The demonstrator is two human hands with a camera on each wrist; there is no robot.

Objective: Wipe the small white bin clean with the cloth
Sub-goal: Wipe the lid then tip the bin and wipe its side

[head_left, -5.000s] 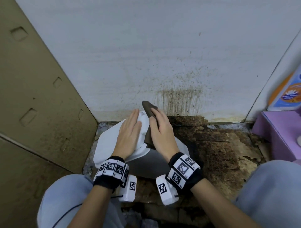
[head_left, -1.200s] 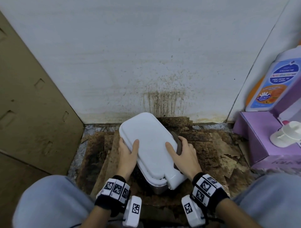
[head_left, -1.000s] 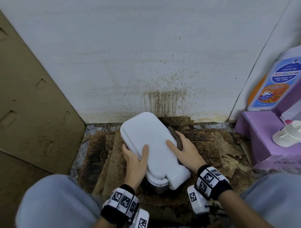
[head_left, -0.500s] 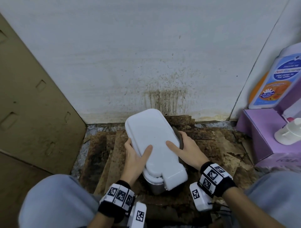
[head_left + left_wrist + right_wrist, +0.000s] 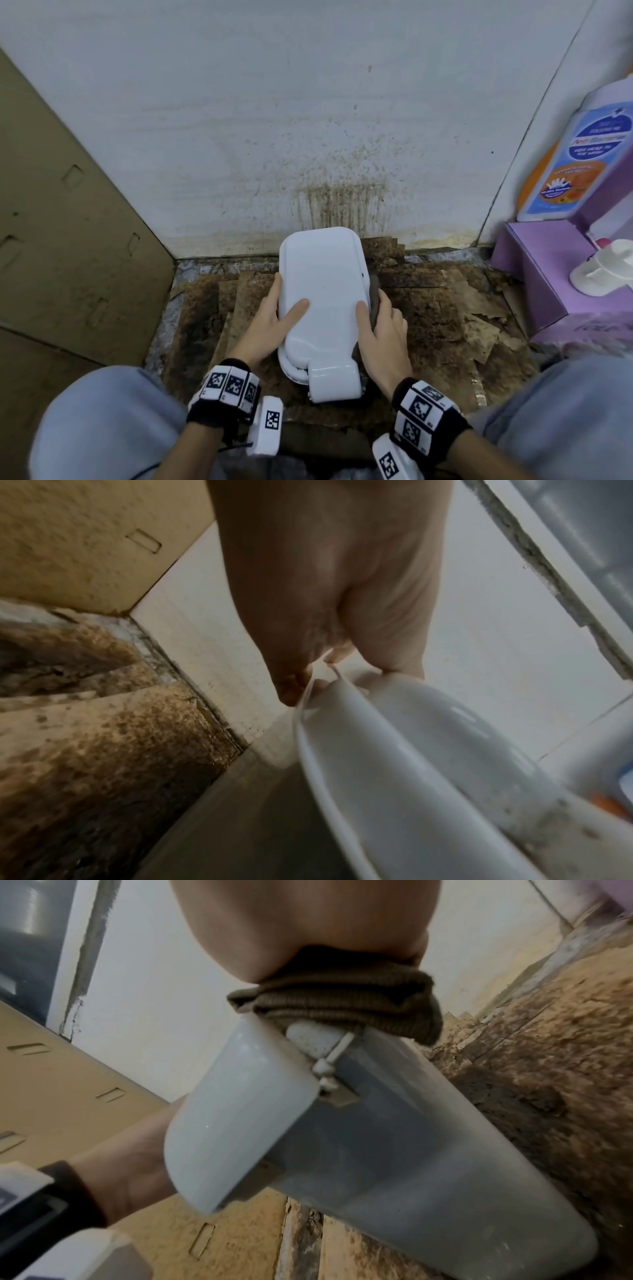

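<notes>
The small white bin (image 5: 322, 294) stands on the stained floor near the wall, lid closed, hinge block toward me. My left hand (image 5: 274, 322) grips its left rim, thumb on the lid and fingers under the edge (image 5: 308, 680). My right hand (image 5: 380, 329) holds the folded brown cloth (image 5: 374, 298) against the bin's right side, thumb on the lid. In the right wrist view the cloth (image 5: 346, 999) is pressed between palm and the top of the bin (image 5: 342, 1137) by the hinge.
Stained cardboard pieces (image 5: 445, 308) cover the floor. A brown cardboard panel (image 5: 68, 240) leans at the left. At the right stands a purple box (image 5: 548, 274) with a cleaner bottle (image 5: 575, 161) and a white pump cap (image 5: 606, 270). The splattered white wall (image 5: 308, 120) is just behind the bin.
The bin has turned from slanting to nearly straight, its hinge end toward me. Both hands stayed on its sides; the cloth moved from the lid top to the right side.
</notes>
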